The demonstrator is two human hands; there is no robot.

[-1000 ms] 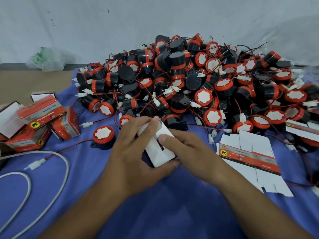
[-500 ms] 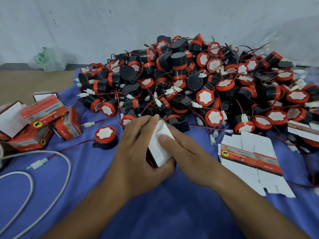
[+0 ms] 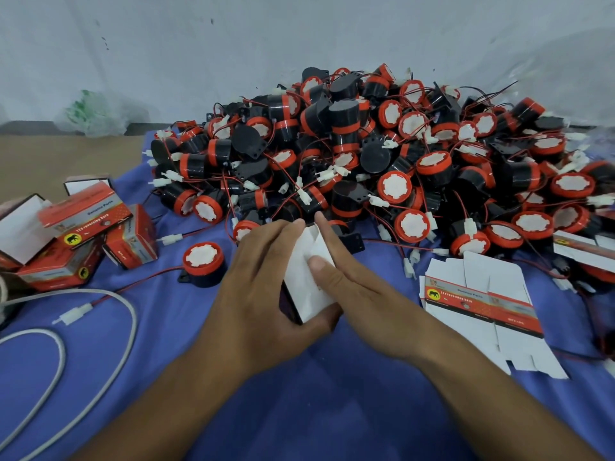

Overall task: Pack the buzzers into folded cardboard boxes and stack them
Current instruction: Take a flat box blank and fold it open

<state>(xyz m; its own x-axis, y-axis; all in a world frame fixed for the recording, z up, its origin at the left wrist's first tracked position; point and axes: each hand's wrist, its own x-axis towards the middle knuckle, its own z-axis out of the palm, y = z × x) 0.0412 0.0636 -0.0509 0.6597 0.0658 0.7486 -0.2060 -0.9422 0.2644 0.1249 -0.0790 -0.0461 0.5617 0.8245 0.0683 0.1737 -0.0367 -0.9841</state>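
Crowding the held box [image 3: 309, 287], a buzzer heap [image 3: 366, 154] sits just behind.

buzzer pile [image 3: 382, 154] behind, packed boxes [image 3: 83, 234] left, flat cartons [image 3: 482, 304] right

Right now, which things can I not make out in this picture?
Head view: inside of the white box, covered by the left hand and right hand; its contents cannot be confirmed.
Head view: small print on the flat box blanks, too small.
Head view: boxes at the right edge, cut off.
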